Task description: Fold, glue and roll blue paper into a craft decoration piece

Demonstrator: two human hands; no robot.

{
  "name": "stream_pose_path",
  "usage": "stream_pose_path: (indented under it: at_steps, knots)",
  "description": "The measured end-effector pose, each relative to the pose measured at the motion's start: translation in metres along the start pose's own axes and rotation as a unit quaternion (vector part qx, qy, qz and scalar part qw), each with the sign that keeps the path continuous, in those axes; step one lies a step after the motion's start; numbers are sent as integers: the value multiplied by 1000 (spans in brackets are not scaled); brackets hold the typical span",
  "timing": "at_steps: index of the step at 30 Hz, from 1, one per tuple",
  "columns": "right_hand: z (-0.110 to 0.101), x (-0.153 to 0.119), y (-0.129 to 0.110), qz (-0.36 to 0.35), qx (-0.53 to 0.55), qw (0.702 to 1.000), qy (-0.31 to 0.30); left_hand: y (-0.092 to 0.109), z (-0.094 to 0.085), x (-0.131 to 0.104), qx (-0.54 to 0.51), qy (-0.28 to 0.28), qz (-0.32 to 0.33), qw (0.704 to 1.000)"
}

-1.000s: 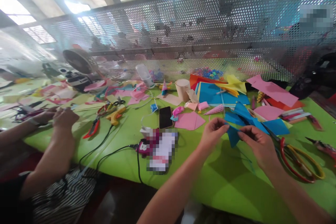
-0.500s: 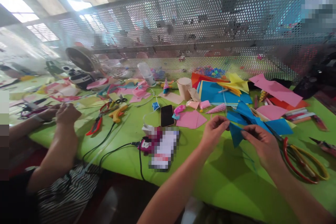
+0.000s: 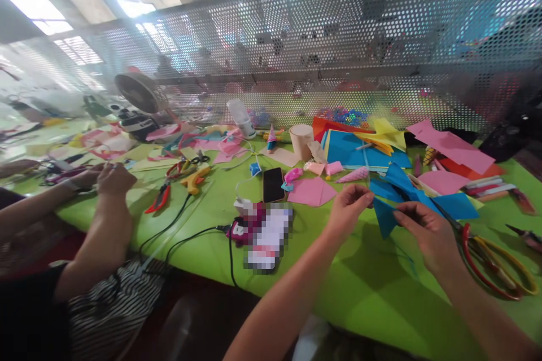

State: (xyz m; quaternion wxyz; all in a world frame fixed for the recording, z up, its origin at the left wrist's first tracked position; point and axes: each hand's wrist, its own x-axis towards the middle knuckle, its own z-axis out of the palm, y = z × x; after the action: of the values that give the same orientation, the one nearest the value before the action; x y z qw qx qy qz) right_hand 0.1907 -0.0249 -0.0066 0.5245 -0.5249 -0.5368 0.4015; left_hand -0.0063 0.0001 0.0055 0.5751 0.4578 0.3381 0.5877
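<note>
Between my two hands a small blue sheet of paper (image 3: 384, 219), pointed at the bottom, is held just above the green table. My left hand (image 3: 348, 208) pinches its upper left corner. On its right edge, the thumb and fingers of my right hand (image 3: 423, 228) are closed. Behind the sheet lie more blue paper pieces (image 3: 398, 180). Large scissors (image 3: 495, 262) with red and yellow handles rest beside my right wrist, blades partly hidden. A pink paper cone (image 3: 353, 175) lies beyond my left hand.
A co-worker's hands (image 3: 114, 179) are at the left. On the green table (image 3: 190, 254) lie a phone (image 3: 269, 240), a dark phone (image 3: 273, 185), a yellow glue gun (image 3: 196, 179), red-handled pliers (image 3: 158, 197) and cables. A paper roll (image 3: 301, 142) stands before a perforated metal screen (image 3: 279, 73).
The view has shifted slightly, so everything sits a little further right. Both my hands keep their pinch on the blue paper, which has barely changed.
</note>
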Motion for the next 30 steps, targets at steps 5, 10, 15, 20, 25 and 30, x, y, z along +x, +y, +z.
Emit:
stream_pose_path:
  at_steps: [5,10,15,20,25,30]
  knots:
    - [1,-2,-5,-7,-7,1000,-6,-5,-2,2,27,7,-1,1000]
    - [0,-1,-5,-7,0,1000,10,-4,0,2,-5,-12,-16,1000]
    - [-1,-1,-4,7,18,1000,10,-10,2,1,21,-53,-48,997]
    - [0,-2,-8,21,27,999,8,-18,1,1,49,-58,-44,996]
    - [0,-1,-6,7,3,1000,5,-20,2,-1,41,-71,-51,995]
    - [-1,-2,-6,-8,-22,1000,-2,-22,3,-3,34,-66,-57,996]
